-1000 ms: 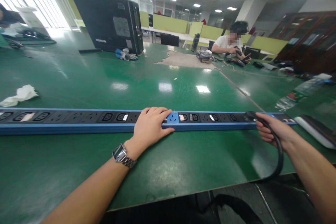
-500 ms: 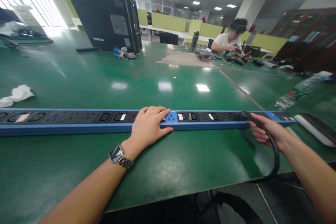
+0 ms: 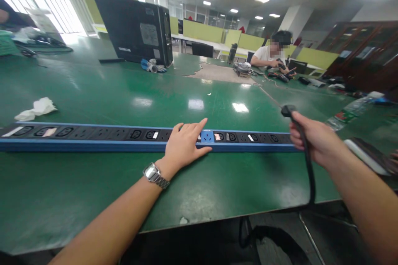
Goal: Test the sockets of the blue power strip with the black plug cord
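A long blue power strip (image 3: 236, 146) with a row of black sockets lies across the green table. My left hand (image 3: 185, 143) spans the strip just left of its blue socket (image 3: 207, 136), fingers over the far edge and thumb along the near side, the index finger stretched out. A metal-banded watch (image 3: 156, 175) is on that wrist. My right hand (image 3: 312, 134) is closed around a black power cord plug (image 3: 288, 110), raised above the strip's right part and apart from it. Its cord (image 3: 309, 174) hangs past the table's front edge. My right hand hides the strip's right end.
At the back left stands a black computer case (image 3: 133, 29) with gloves (image 3: 153, 65) beside it. Crumpled tissue (image 3: 39, 108) lies at left. A plastic bottle (image 3: 354, 112) and a dark, white-edged object (image 3: 368, 155) are at right. Across the table sits another person (image 3: 263, 56).
My right hand has pulled the plug up and away from the strip's right part. My left hand stays on the strip, its index finger more outstretched. The view has shifted slightly.
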### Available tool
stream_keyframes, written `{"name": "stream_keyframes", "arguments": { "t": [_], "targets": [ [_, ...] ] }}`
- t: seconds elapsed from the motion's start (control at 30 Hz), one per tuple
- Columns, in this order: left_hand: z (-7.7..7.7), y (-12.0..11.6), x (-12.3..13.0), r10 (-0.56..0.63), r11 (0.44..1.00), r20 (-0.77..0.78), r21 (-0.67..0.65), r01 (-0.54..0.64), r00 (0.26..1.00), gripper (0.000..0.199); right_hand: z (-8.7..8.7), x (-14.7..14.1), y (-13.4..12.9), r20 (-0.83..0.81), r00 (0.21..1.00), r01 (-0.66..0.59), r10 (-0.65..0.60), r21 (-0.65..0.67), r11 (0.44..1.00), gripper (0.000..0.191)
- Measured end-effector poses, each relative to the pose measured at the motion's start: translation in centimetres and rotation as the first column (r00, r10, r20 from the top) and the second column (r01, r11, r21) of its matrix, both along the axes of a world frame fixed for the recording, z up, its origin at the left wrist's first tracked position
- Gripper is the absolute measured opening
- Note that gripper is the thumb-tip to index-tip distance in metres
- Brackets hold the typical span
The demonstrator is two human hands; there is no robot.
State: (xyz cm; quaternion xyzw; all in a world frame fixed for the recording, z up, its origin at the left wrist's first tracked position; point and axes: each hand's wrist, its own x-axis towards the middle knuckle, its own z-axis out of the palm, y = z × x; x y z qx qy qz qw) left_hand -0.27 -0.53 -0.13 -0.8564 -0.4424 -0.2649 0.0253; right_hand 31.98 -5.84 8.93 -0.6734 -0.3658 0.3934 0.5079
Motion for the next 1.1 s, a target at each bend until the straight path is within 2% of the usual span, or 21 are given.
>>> {"name": "stream_keyframes", "arguments": {
  "t": [0.03, 0.1, 0.17, 0.2, 0.23, 0.3, 0.4, 0.47, 0.57, 0.67, 0.8, 0.87, 1.0, 1.1],
  "targets": [
    [0.1, -0.2, 0.1, -0.004, 0.999, 0.032, 0.032, 0.003, 0.999, 0.089, 0.3, -2.7, 0.1, 0.07, 0.991, -0.115, 0.116, -0.025, 0.993, 0.031],
    [0.3, -0.5, 0.3, -0.046, 0.994, 0.086, 0.106, 0.037, 0.995, 0.088, 0.2, -8.3, 0.0, 0.149, 0.888, -0.425, 0.435, -0.099, 0.9, 0.034],
    [0.6, -0.5, 0.1, -0.095, 0.984, 0.149, 0.163, 0.071, 0.984, 0.069, -0.4, -12.8, -0.3, 0.141, 0.747, -0.647, 0.65, -0.075, 0.759, 0.037],
    [0.8, -0.4, -0.3, -0.094, 0.982, 0.194, 0.179, 0.06, 0.976, 0.058, -0.8, -14.3, -0.4, 0.151, 0.721, -0.681, 0.677, -0.027, 0.732, 0.039],
    [0.9, -0.3, -0.9, -0.07, 0.983, 0.247, 0.183, 0.025, 0.966, 0.049, -1.4, -15.2, -0.5, 0.176, 0.726, -0.68, 0.665, 0.032, 0.733, 0.041],
    [1.1, 0.1, -2.9, 0.036, 0.985, 0.349, 0.146, -0.092, 0.937, 0.042, -3.1, -15.1, -0.5, 0.248, 0.802, -0.584, 0.543, 0.134, 0.801, 0.044],
    [1.2, 0.3, -6.6, 0.203, 0.976, 0.393, -0.006, -0.219, 0.897, 0.046, -7.1, -12.2, -0.6, 0.356, 0.865, -0.422, 0.354, 0.136, 0.896, 0.044],
    [1.0, 0.2, -8.6, 0.229, 0.973, 0.347, -0.089, -0.211, 0.909, 0.04, -9.9, -10.2, -1.0, 0.431, 0.862, -0.354, 0.269, 0.131, 0.926, 0.043],
    [1.1, 0.2, -10.1, 0.139, 0.985, 0.216, -0.134, -0.112, 0.966, 0.035, -12.4, -8.9, -1.8, 0.495, 0.838, -0.343, 0.23, 0.149, 0.927, 0.041],
    [1.7, 1.1, -10.1, 0.062, 0.978, 0.13, -0.203, -0.035, 0.99, 0.04, -12.7, -9.2, -2.1, 0.528, 0.813, -0.366, 0.244, 0.138, 0.92, 0.041],
    [2.4, 2.2, -9.6, -0.058, 0.928, 0.082, -0.363, 0.084, 0.995, 0.041, -12.4, -9.5, -2.0, 0.55, 0.801, -0.371, 0.239, 0.142, 0.917, 0.042],
    [2.3, 2.5, -9.7, -0.083, 0.937, 0.064, -0.333, 0.1, 0.994, 0.042, -12.5, -9.4, -2.0, 0.557, 0.797, -0.372, 0.232, 0.151, 0.916, 0.042],
    [1.8, 2.2, -10.2, -0.045, 0.969, 0.002, -0.244, 0.044, 0.999, 0.046, -12.7, -9.3, -1.9, 0.568, 0.791, -0.386, 0.227, 0.176, 0.905, 0.042],
    [1.5, 1.4, -10.3, -0.03, 0.966, 0.151, -0.251, 0.068, 0.988, 0.049, -12.7, -9.3, -1.7, 0.573, 0.793, -0.38, 0.209, 0.196, 0.904, 0.041]
  ]
}}
